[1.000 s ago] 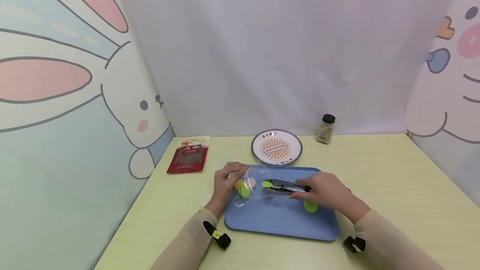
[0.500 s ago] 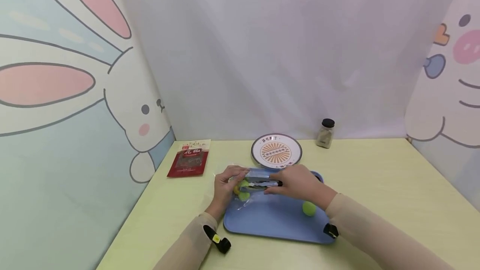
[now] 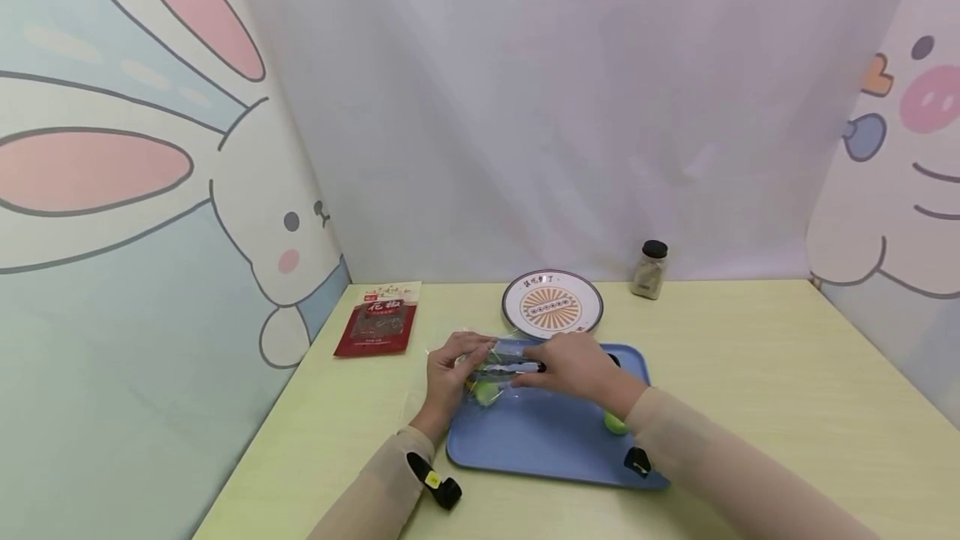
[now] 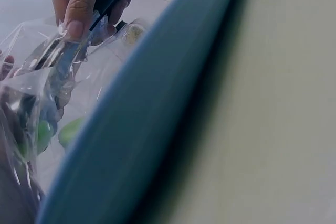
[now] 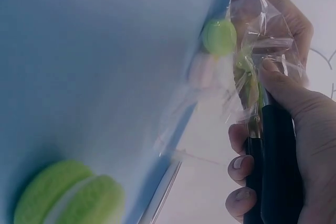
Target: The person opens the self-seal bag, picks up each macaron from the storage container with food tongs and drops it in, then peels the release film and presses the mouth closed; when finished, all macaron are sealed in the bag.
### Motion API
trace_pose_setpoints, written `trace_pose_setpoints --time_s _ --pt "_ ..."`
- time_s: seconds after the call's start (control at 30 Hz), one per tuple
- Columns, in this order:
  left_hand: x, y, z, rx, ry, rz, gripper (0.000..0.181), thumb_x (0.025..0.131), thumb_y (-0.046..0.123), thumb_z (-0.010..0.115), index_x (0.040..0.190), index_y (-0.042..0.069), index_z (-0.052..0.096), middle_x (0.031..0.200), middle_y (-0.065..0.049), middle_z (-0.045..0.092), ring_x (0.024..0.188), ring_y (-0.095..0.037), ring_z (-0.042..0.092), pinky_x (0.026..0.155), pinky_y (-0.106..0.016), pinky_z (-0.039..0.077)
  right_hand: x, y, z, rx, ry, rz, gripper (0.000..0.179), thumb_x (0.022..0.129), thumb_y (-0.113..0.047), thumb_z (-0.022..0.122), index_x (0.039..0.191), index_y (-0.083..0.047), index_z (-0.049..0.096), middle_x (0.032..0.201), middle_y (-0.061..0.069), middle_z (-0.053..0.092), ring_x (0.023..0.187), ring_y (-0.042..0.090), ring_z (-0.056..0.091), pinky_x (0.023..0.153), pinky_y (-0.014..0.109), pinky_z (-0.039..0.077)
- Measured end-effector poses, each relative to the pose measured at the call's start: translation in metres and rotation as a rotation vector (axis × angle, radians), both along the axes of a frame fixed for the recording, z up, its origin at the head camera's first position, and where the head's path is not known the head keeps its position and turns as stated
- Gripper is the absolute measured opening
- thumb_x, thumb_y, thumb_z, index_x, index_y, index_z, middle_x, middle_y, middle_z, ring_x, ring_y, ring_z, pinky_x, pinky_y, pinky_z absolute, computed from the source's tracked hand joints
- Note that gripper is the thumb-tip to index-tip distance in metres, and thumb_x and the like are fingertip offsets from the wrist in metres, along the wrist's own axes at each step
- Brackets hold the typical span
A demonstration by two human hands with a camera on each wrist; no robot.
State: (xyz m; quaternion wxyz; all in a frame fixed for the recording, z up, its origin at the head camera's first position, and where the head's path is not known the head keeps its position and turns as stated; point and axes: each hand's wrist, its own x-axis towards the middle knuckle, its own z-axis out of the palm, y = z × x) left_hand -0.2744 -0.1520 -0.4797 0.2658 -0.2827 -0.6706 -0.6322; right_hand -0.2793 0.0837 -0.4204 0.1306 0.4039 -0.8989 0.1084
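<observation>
My left hand [image 3: 448, 373] holds a clear plastic bag [image 5: 275, 43] by its side, over the left end of the blue tray [image 3: 555, 444]. With fingers and thumb, my right hand [image 3: 576, 363] grips black-handled tongs [image 5: 281, 166], whose front ends reach into the bag. A green macaron, partly hidden, lies between the tong ends. Close by, another green macaron [image 5: 219, 37] and a pale pink macaron [image 5: 201, 71] show beside the bag in the right wrist view. One more green macaron [image 3: 615, 422] sits on the tray under my right forearm.
Behind the tray stands a round white plate [image 3: 552, 304] with an orange sunburst. A red spice packet [image 3: 378, 323] lies at the back left, and a black-lidded jar [image 3: 649, 271] stands at the back right.
My right hand has moved left with the tongs and the green macaron, from over the tray into the bag. The left hand has stayed in place with the bag.
</observation>
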Motion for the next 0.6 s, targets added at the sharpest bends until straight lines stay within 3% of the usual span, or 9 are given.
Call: trace_pose_setpoints --time_s 0.27,0.5,0.6 --pt "-0.001 -0.001 -0.001 -0.006 0.024 -0.001 0.015 0.089 -0.008 0.069 0.100 -0.002 0.077 0.102 -0.019 0.075 0.101 -0.037 0.063 0.094 -0.034 0.049 0.003 -0.006 -0.001 -0.019 0.031 0.017 0.038 0.085 -0.064 0.069 0.077 -0.027 0.064 0.050 -0.017 0.040 0.042 -0.002 0.038 0.041 0.024 0.032" --pt "0.000 -0.001 -0.002 -0.044 0.004 0.018 0.015 0.088 -0.010 0.069 0.098 -0.002 0.077 0.103 -0.020 0.074 0.102 -0.039 0.062 0.096 -0.032 0.047 0.007 0.001 0.004 0.020 -0.093 -0.072 0.062 0.077 -0.076 0.067 0.102 -0.020 0.073 0.061 -0.017 0.054 0.052 -0.001 0.046 0.047 0.025 0.040" --pt "0.001 -0.001 0.001 -0.067 -0.019 0.005 0.013 0.088 -0.010 0.069 0.097 -0.005 0.076 0.104 -0.022 0.074 0.103 -0.042 0.061 0.097 -0.033 0.046 0.011 0.008 0.009 0.045 -0.136 -0.115 0.069 0.073 -0.081 0.066 0.104 -0.020 0.072 0.067 -0.014 0.059 0.056 0.002 0.050 0.049 0.027 0.042"
